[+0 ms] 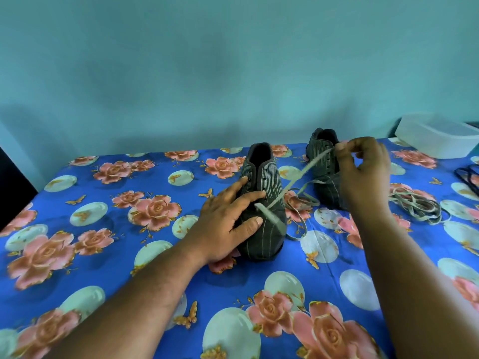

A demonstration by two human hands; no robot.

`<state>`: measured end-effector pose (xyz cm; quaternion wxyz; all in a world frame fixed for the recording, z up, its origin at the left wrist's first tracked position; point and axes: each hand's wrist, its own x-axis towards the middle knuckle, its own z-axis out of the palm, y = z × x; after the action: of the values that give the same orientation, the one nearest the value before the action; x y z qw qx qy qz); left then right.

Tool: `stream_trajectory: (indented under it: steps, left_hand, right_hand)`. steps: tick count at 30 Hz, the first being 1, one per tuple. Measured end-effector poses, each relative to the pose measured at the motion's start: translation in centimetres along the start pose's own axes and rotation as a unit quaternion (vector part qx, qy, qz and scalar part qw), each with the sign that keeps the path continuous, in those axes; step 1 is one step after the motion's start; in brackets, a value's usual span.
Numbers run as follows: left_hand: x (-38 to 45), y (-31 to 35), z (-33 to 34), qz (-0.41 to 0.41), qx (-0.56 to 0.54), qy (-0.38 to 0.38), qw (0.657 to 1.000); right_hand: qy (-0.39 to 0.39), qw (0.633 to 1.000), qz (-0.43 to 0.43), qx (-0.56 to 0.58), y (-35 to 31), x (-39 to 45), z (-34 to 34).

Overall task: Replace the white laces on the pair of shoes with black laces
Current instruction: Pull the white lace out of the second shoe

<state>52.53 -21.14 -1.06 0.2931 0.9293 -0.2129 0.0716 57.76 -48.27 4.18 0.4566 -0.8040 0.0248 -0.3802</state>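
Unlacing the near shoe [261,203]: left hand [228,224] flat, steadying; right hand [363,167] pinching the white lace [298,177]. Next, probably, drawing it free of the last eyelets.

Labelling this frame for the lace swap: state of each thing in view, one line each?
Left hand: open, fingers resting on near shoe.
Right hand: pinches white lace, raised.
Near shoe: upright, upper eyelets empty.
White lace: taut from near shoe's lowest eyelets to right hand.
Far shoe: upright, eyelets empty.
Loose white lace: piled on cloth.
Black laces: lying at right edge, unused.
Plastic box: lid on.
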Motion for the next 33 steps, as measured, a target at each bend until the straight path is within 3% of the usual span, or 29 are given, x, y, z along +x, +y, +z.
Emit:
stream_trajectory:
  steps: [3, 6, 9, 14, 16, 19, 21, 24, 28, 33]
  left_hand:
    - [0.0, 0.0, 0.0, -0.001, -0.014, 0.012, 1.0]
    - [0.0, 0.1, 0.0, 0.0, -0.014, 0.009, 1.0]
    - [0.0, 0.0, 0.0, 0.003, -0.011, 0.014, 1.0]
    - [0.0, 0.0, 0.1, 0.002, -0.012, 0.009, 1.0]
    - [0.0, -0.1, 0.1, 0.004, -0.016, 0.013, 1.0]
    - [0.0, 0.0, 0.0, -0.004, -0.017, 0.003, 1.0]
    - [0.0, 0.1, -0.1, -0.003, -0.01, 0.002, 1.0]
    - [0.0, 0.1, -0.1, -0.003, -0.01, 0.001, 1.0]
    - [0.0, 0.2, -0.2, -0.007, -0.012, -0.002, 1.0]
    - [0.0, 0.1, -0.2, -0.009, -0.009, -0.007, 1.0]
  right_hand:
    - [-0.119, 0.988, -0.095, -0.03, -0.4, -1.0, 0.9]
    - [-0.293, 0.927, -0.215, -0.092, -0.9, -2.3, 1.7]
    - [-0.373, 0.888, -0.239, -0.122, -0.8, -3.2, 2.3]
    - [-0.356, 0.905, -0.225, -0.06, -0.6, -2.8, 2.4]
    - [-0.297, 0.935, -0.191, -0.02, -0.4, -2.4, 2.3]
    - [-0.183, 0.98, -0.068, 0.048, 0.0, -1.5, 1.8]
    - [-0.11, 0.993, -0.014, 0.05, 0.1, -1.0, 1.4]
    - [-0.062, 0.998, -0.009, 0.017, -0.1, -0.9, 1.2]
    - [-0.162, 0.981, -0.103, -0.029, -0.9, -1.9, 1.5]
    - [-0.354, 0.897, -0.234, -0.122, -0.9, -3.2, 2.3]
